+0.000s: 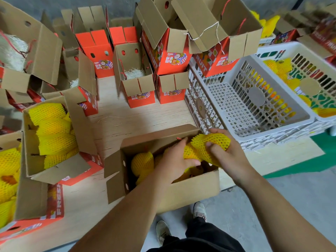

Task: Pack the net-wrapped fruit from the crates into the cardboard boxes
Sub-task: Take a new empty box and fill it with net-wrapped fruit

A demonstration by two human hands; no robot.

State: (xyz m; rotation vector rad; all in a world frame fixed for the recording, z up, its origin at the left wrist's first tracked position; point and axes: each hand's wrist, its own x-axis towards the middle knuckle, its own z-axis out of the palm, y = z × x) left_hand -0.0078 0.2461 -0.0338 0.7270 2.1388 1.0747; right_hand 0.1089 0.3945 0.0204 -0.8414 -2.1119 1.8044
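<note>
An open cardboard box (183,191) sits at the table's near edge, with a yellow net-wrapped fruit (142,163) lying inside at its left. Over the box's right end, my right hand (225,153) grips another yellow net-wrapped fruit (212,142). My left hand (175,159) holds the lower left part of a netted fruit (190,153) right beside it, fingers curled on the yellow net. Whether the two hands hold one fruit or two touching ones is hard to tell.
An empty white plastic crate (236,110) stands to the right, and a second crate (307,84) holding netted fruit is beyond it. Filled boxes (52,135) lie at the left. Open orange-and-brown boxes (134,77) crowd the back of the wooden table (127,115).
</note>
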